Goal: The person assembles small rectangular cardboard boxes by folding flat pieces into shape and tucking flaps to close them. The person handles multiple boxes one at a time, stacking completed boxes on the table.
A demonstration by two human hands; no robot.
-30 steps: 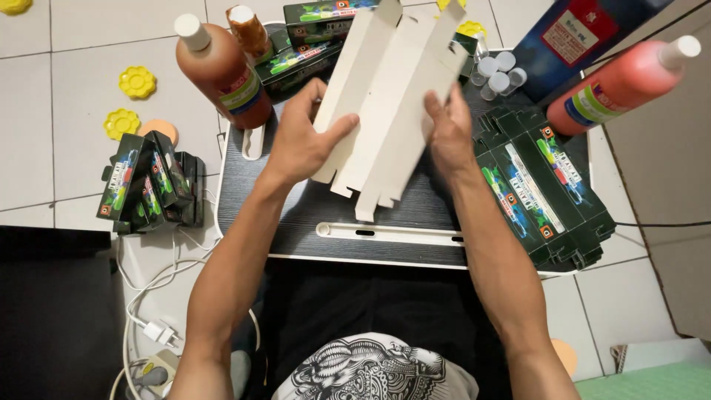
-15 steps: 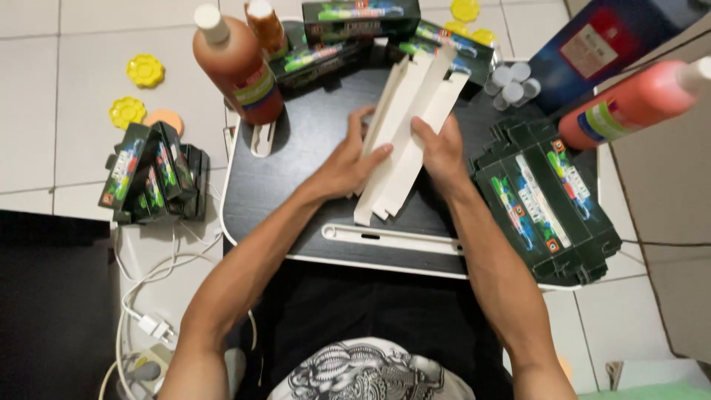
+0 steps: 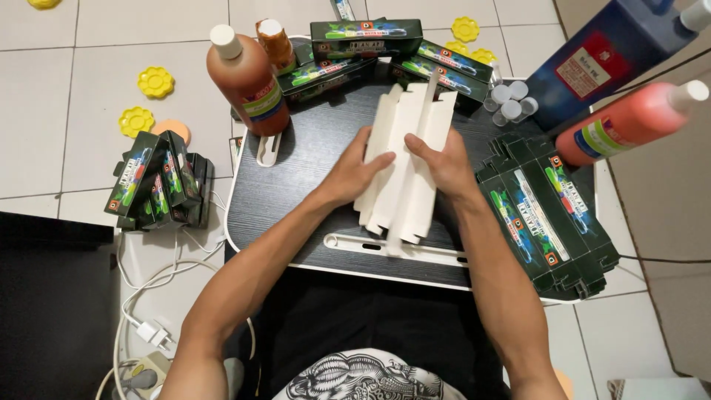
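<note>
White carton blank [image 3: 404, 167] (unfolded) in both hands

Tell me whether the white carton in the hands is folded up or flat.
Flat: the white carton blank lies unfolded on the black tray, plain inside facing up.

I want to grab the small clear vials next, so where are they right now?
In the head view, the clear vials stand at the black tray's far right edge, between the green boxes and the blue container.
</note>
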